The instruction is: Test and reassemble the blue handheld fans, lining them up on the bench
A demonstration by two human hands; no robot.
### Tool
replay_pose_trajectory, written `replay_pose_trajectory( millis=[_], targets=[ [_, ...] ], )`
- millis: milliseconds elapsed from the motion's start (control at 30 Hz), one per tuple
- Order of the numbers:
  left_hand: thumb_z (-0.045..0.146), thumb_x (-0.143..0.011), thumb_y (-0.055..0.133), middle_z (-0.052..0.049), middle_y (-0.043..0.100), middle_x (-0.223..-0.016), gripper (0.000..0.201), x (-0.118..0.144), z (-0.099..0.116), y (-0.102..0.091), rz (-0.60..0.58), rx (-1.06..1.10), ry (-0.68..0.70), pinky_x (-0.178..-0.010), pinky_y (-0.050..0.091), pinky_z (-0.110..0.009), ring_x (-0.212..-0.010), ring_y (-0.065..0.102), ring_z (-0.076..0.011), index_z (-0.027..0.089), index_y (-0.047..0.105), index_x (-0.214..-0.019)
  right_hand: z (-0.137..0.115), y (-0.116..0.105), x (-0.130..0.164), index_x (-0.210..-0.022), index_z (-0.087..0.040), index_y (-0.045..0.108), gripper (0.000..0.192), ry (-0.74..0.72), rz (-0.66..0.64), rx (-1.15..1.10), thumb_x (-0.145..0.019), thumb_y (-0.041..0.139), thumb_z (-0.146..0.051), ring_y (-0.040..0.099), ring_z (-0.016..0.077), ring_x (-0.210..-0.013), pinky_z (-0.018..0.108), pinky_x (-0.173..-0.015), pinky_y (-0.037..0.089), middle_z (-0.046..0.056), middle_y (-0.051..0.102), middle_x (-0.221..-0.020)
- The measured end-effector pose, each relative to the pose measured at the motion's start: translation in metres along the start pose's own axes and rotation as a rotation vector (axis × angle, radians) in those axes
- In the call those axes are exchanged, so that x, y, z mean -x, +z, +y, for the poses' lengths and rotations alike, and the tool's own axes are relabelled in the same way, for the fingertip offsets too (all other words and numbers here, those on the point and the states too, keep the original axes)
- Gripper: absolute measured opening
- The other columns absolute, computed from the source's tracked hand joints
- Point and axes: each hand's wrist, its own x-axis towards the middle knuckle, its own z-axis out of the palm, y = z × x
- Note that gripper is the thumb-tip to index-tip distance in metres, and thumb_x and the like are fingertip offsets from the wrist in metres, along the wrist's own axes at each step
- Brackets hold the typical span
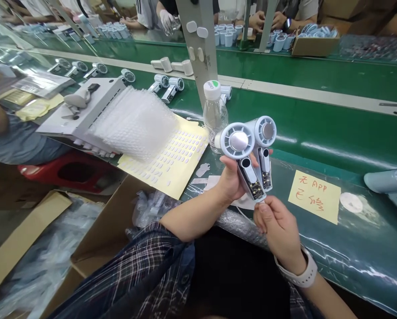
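Observation:
Two light-blue handheld fans are in my left hand, its fingers closed around their handles. The front fan has a round silver centre, and its handle is uncovered at the lower part, showing a circuit board. Partly behind it, the rear fan also shows bare circuitry in its handle. My right hand is closed at the bottom end of the front handle. A thin white cable runs toward those fingers; what they pinch is hidden. Just behind the fans stands a clear bottle with a white cap.
Left lie a yellow sticker sheet, bubble-wrap pouches and a white box. A handwritten yellow note and another fan lie right. A metal post rises ahead; more fans rest beyond. Co-workers sit opposite.

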Motion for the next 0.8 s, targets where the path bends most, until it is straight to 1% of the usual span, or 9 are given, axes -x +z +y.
replay_pose_trajectory(
  millis=[100,233,333,400,533,600,700,733,800],
  targets=[
    [0.106,-0.060,0.059,-0.013,0.074,-0.102,0.086,0.000,-0.001,-0.001,0.015,-0.035,0.031,-0.089,0.064,-0.047,-0.121,0.068,-0.0386,0.021,0.058,-0.065,-0.001,0.003,-0.002,-0.080,-0.022,0.058,0.038,-0.018,0.080,-0.061,-0.107,0.062,-0.049,0.043,0.0081,-0.043,0.020,-0.045,0.036,-0.009,0.044,-0.050],
    [0.100,-0.070,0.060,-0.012,0.073,-0.093,0.079,-0.001,-0.001,-0.002,-0.126,0.036,0.050,-0.089,0.064,-0.048,-0.119,0.069,-0.0378,0.021,0.062,-0.067,-0.003,0.002,-0.002,-0.078,-0.021,0.060,0.040,0.030,-0.014,-0.086,-0.105,0.064,-0.051,0.045,0.0085,-0.040,0.020,-0.043,0.038,-0.009,0.043,-0.048],
    [0.098,-0.074,0.059,-0.011,0.071,-0.086,0.077,-0.001,0.000,-0.002,-0.212,0.108,0.015,-0.086,0.064,-0.046,-0.116,0.071,-0.0360,0.021,0.063,-0.067,-0.007,-0.004,0.000,-0.080,-0.019,0.066,0.039,0.018,-0.038,0.033,-0.103,0.067,-0.051,0.049,0.0093,-0.041,0.021,-0.044,0.041,-0.007,0.047,-0.047],
    [0.099,-0.072,0.060,-0.010,0.070,-0.082,0.078,0.001,0.001,-0.002,-0.194,0.096,0.019,-0.084,0.065,-0.044,-0.116,0.071,-0.0357,0.021,0.063,-0.066,-0.010,-0.008,0.002,-0.082,-0.019,0.067,0.039,0.025,-0.038,0.085,-0.103,0.067,-0.051,0.050,0.0096,-0.041,0.021,-0.044,0.042,-0.007,0.049,-0.046],
    [0.102,-0.071,0.057,-0.012,0.072,-0.088,0.081,0.003,0.002,-0.002,-0.107,0.056,0.008,-0.083,0.065,-0.045,-0.119,0.069,-0.0365,0.021,0.058,-0.063,-0.013,-0.006,0.003,-0.082,-0.019,0.065,0.039,0.018,-0.097,0.004,-0.106,0.062,-0.051,0.050,0.0099,-0.040,0.021,-0.045,0.043,-0.008,0.045,-0.045],
    [0.101,-0.071,0.057,-0.012,0.072,-0.092,0.081,0.004,0.003,-0.002,-0.100,0.065,0.011,-0.084,0.065,-0.046,-0.117,0.070,-0.0355,0.021,0.059,-0.065,-0.012,0.001,0.003,-0.083,-0.020,0.065,0.038,-0.006,-0.061,0.001,-0.105,0.064,-0.051,0.051,0.0098,-0.041,0.021,-0.046,0.043,-0.008,0.046,-0.046],
    [0.100,-0.070,0.060,-0.011,0.072,-0.095,0.080,0.005,0.003,-0.001,-0.063,0.051,0.064,-0.085,0.065,-0.047,-0.113,0.071,-0.0341,0.021,0.062,-0.068,-0.007,0.012,0.002,-0.083,-0.021,0.061,0.039,-0.024,0.075,-0.006,-0.106,0.061,-0.052,0.047,0.0091,-0.041,0.021,-0.045,0.039,-0.009,0.045,-0.048],
    [0.100,-0.070,0.060,-0.011,0.072,-0.095,0.079,0.005,0.003,-0.001,-0.040,0.036,0.085,-0.084,0.066,-0.047,-0.113,0.071,-0.0345,0.021,0.062,-0.068,-0.006,0.014,0.002,-0.083,-0.022,0.060,0.039,-0.019,0.090,-0.019,-0.107,0.058,-0.053,0.045,0.0092,-0.040,0.021,-0.044,0.038,-0.010,0.044,-0.047],
    [0.102,-0.067,0.061,-0.011,0.071,-0.091,0.080,0.005,0.003,0.000,0.002,0.000,0.110,-0.081,0.066,-0.046,-0.115,0.070,-0.0364,0.022,0.061,-0.066,-0.005,0.012,0.000,-0.082,-0.023,0.057,0.041,-0.009,0.064,-0.006,-0.109,0.054,-0.052,0.046,0.0103,-0.041,0.022,-0.045,0.039,-0.009,0.045,-0.048]
  ],
)
